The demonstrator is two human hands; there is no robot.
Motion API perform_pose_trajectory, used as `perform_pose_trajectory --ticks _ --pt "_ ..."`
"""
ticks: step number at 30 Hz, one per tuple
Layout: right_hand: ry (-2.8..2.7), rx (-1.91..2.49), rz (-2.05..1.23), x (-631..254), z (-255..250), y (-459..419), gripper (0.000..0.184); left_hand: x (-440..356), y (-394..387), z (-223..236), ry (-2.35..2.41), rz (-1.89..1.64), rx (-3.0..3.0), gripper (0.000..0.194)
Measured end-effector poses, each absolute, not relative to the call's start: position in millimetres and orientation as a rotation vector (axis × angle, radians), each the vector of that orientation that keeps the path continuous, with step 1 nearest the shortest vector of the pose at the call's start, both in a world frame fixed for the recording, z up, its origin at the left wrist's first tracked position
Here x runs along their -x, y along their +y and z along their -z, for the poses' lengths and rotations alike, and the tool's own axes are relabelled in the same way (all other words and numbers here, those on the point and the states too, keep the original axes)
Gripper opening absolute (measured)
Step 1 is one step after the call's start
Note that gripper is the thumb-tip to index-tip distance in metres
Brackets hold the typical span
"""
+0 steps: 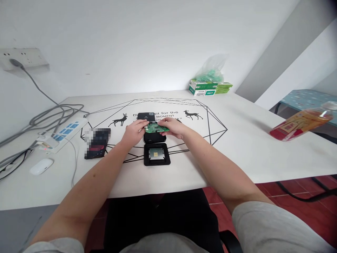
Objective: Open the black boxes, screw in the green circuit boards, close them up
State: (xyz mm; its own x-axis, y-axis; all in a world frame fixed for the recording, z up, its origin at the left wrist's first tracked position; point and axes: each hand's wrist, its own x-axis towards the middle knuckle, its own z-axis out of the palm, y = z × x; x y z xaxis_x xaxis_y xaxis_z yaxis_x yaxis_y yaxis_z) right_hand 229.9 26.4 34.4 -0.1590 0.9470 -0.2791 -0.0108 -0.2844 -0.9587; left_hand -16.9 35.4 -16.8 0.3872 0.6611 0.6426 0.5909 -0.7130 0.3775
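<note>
Currently, fingers of your left hand [134, 132] and right hand [174, 128] grasp opposite ends of the thin green circuit board [156, 128], its long axis running left-right, beyond the black square part with silver centre [159, 157]

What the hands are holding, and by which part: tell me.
A green circuit board, the left hand at its left end, the right hand at its right end.

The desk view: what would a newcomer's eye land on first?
Probably the bright green circuit board, held between the left hand and right hand near the middle. Nearer the person lies a black square part with a silver centre. The orange and red bottle at the far right also stands out.
</note>
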Motion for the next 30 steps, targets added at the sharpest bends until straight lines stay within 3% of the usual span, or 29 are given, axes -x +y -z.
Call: perform_pose_trajectory --ticks 6,10,15,21,27,30 --pt "-1.115 1.366 -1.539 -245.0 -44.3 23.9 0.015 12.1 25.3 6.5 1.196 -1.022 -2.437 0.054" --pt "-1.153 1.482 -1.367 -277.7 -45.5 29.2 0.022 17.7 20.1 -6.6 1.248 -0.68 -2.521 0.039" --pt "-1.284 1.633 -1.176 -302.2 -42.0 30.9 0.023 27.7 19.7 -16.4 1.3 -0.317 -2.453 0.043" --pt "-1.476 1.777 -1.007 -292.4 -29.4 30.8 0.023 37.7 27.5 -10.9 1.345 -0.405 -2.416 0.046" --pt "-1.66 1.944 -0.705 -283.3 -19.3 36.7 0.042 36.6 32.3 -3.6 1.288 -0.501 -2.477 0.043" --pt "-1.767 2.013 -0.565 -279.4 -17.9 37.8 0.042 32.9 29.9 -4.0 1.279 -0.524 -2.496 0.045"
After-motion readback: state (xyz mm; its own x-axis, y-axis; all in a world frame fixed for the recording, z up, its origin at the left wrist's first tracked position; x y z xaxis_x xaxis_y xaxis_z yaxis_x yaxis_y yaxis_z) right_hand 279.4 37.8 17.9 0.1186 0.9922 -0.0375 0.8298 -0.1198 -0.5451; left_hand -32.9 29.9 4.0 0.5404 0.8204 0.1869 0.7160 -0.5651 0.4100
